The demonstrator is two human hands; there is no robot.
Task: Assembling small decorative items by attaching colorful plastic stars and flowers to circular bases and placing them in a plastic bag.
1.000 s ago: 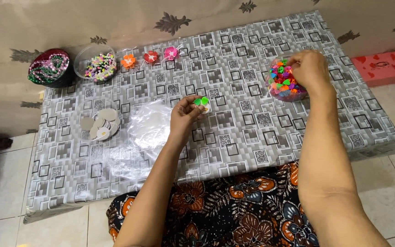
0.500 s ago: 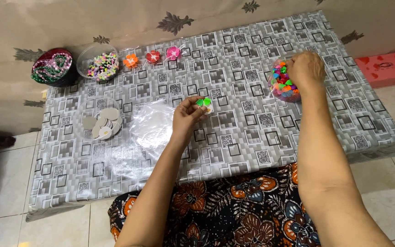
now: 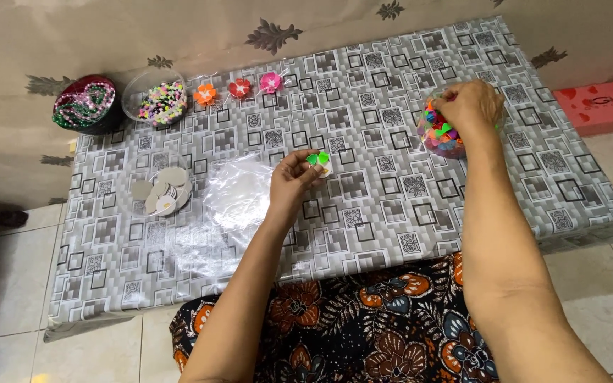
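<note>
My left hand (image 3: 291,183) pinches a small round disc with green petal pieces (image 3: 318,160) on it, held just above the middle of the low table (image 3: 363,206). My right hand (image 3: 471,105) reaches into a clear container of mixed coloured pieces (image 3: 440,132) at the table's right side, fingers closed among the pieces. What the fingertips grip is hidden.
At the back stand a dark beaded bowl (image 3: 85,103), a clear bowl of coloured beads (image 3: 156,99) and three small flowers, orange (image 3: 205,93), red (image 3: 239,88), pink (image 3: 271,81). A clear tub of round discs (image 3: 157,190) and clear plastic bags (image 3: 228,206) lie left. A red box (image 3: 597,105) sits on the floor.
The view has shifted slightly. My left hand stays over the table middle with the green piece; my right hand stays in the container of coloured pieces.
</note>
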